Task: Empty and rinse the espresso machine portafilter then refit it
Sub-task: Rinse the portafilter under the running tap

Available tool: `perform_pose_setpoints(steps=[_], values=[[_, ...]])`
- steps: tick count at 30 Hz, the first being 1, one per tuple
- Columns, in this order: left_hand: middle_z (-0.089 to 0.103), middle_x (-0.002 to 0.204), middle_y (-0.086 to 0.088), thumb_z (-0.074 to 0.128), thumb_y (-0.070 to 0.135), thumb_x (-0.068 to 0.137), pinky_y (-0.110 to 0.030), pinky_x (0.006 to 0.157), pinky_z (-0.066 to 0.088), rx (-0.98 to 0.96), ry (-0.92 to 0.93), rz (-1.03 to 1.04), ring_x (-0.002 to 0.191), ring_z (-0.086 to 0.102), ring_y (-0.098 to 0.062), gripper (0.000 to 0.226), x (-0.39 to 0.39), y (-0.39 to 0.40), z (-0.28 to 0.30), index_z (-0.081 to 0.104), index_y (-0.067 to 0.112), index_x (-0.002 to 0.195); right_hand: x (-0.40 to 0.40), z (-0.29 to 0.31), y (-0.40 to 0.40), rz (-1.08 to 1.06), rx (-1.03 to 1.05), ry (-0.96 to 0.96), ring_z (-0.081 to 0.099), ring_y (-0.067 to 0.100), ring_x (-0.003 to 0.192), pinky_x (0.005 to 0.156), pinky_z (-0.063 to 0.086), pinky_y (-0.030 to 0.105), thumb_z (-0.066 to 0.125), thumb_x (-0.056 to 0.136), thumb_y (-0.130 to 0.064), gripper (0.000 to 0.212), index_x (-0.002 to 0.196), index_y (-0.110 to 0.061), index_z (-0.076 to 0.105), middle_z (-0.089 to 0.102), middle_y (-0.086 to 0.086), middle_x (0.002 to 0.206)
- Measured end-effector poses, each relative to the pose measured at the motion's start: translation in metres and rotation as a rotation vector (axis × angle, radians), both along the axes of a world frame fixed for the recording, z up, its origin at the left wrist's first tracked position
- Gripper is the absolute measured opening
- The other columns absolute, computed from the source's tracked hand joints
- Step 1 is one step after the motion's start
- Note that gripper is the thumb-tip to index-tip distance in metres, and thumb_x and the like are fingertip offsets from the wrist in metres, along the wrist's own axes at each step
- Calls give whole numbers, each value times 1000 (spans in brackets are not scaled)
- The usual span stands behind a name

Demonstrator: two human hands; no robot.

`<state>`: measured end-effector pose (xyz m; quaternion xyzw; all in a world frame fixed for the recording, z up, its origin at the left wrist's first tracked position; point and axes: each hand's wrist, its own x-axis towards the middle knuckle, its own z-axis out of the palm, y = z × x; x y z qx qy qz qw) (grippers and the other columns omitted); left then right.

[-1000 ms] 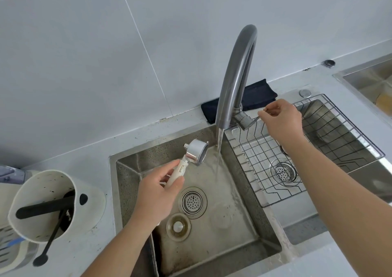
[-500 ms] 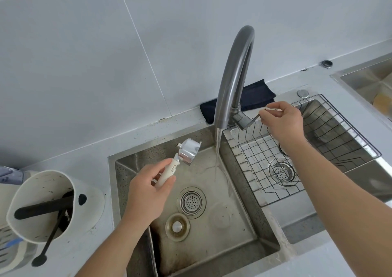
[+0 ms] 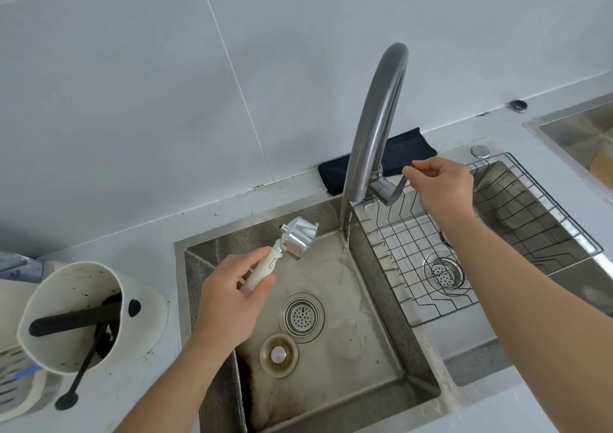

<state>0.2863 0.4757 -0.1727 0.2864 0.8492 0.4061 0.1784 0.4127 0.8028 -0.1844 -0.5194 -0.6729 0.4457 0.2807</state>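
The portafilter (image 3: 298,237) has a shiny metal basket head and a white handle. My left hand (image 3: 232,296) grips the handle and holds it tilted over the left sink basin (image 3: 374,359), a little left of the water. A thin stream of water (image 3: 346,233) falls from the grey curved tap (image 3: 374,117) onto the basin floor. My right hand (image 3: 438,187) pinches the tap's lever (image 3: 403,180) at the base of the spout.
A round drain strainer (image 3: 301,316) and a plug (image 3: 278,354) lie in the left basin. A wire rack (image 3: 431,267) sits in the right basin. A white knock box (image 3: 86,316) with a black bar stands on the left counter. A dark cloth (image 3: 398,150) lies behind the tap.
The portafilter has moved left, away from the stream. The water flow has thinned to a trickle. My right hand has lifted the tap lever slightly.
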Motion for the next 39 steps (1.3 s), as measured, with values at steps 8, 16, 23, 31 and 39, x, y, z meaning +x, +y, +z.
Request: perform_pose_setpoints(steps=[8,16,23,31,39], values=[[62,96,12,72,14,84,-7,65,44,0,26,-9,86,56,-1,43,1,0,0,64,38,119,1,2,-1,8,22,-37,64,12,72,67,54,26,74,84,-31,14,95,-22,74,73,-6,83],[66,104,16,67,18,88,-7,69,48,27,-58,46,92,60,3,38,7,-7,5,63,38,120,2,4,-4,26,20,-66,63,15,74,77,58,35,71,87,-30,19,102,-19,73,69,-11,80],[72,90,9,64,15,91,-21,68,50,143,-289,194,79,67,-10,39,22,-8,12,65,53,100,5,12,-12,56,-14,-102,65,19,86,89,56,45,64,90,-31,32,118,-17,70,71,-5,97],[74,89,-10,63,15,92,-34,63,56,325,-701,426,72,68,-23,20,38,-9,28,72,27,106,22,23,-38,105,-54,-119,63,14,94,87,56,39,61,91,-29,33,123,-22,68,69,-6,117],[76,90,-11,64,17,92,-31,58,57,389,-834,407,72,71,-19,18,52,-19,45,72,16,107,49,40,-126,207,-304,98,64,19,71,76,60,43,65,91,-19,11,96,-18,74,75,5,83]])
